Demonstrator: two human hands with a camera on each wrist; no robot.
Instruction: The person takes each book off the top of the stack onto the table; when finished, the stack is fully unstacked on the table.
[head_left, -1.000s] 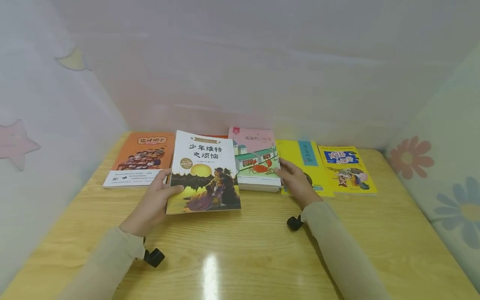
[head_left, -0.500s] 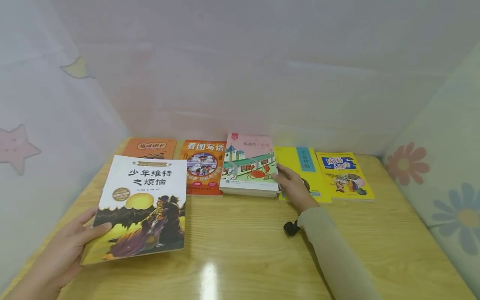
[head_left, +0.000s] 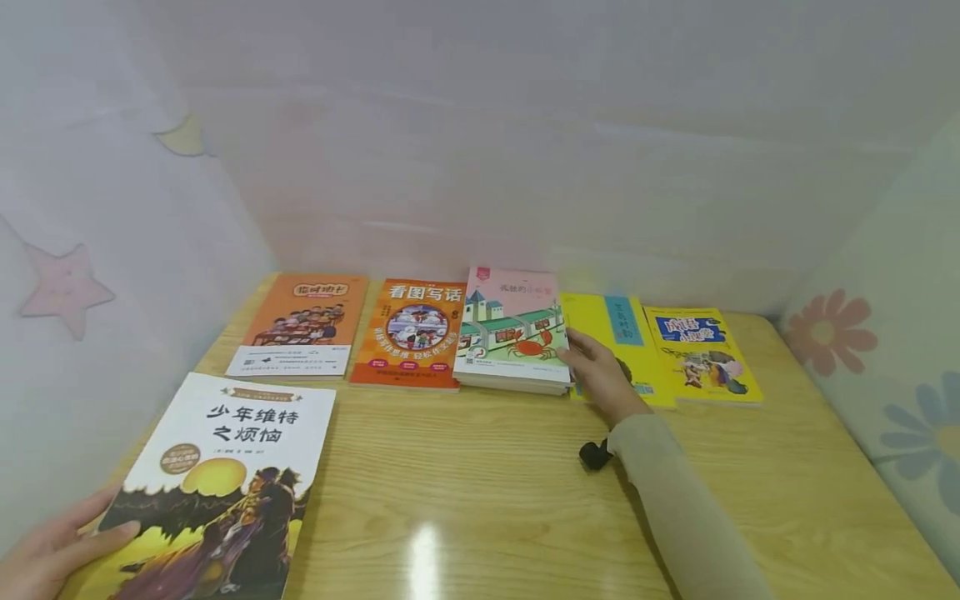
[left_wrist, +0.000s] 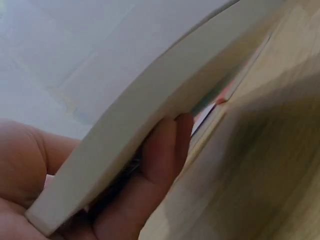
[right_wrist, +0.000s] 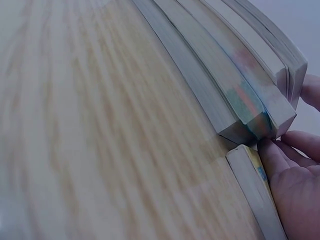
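Note:
My left hand [head_left: 52, 550] holds a white and yellow book [head_left: 225, 475] at the table's front left, thumb on the cover. The left wrist view shows fingers [left_wrist: 160, 165] under the book's pale page edge [left_wrist: 150, 105]. My right hand [head_left: 600, 375] lies flat on a yellow book [head_left: 618, 329], its fingertips touching the right edge of a short stack topped by a pink and green book [head_left: 513, 329]. In the right wrist view the fingers [right_wrist: 295, 175] touch the corner of the stack [right_wrist: 235, 85], beside the yellow book's edge [right_wrist: 250, 190].
A wooden table [head_left: 487, 483] is walled by pale fabric on three sides. Along its back lie two orange books [head_left: 300, 321] [head_left: 416, 333] left of the stack, and a second yellow book [head_left: 701, 354] at the far right.
My left hand has carried the white and yellow book from the stack toward the table's front left corner, which uncovered the second orange book. The right hand has stayed against the stack.

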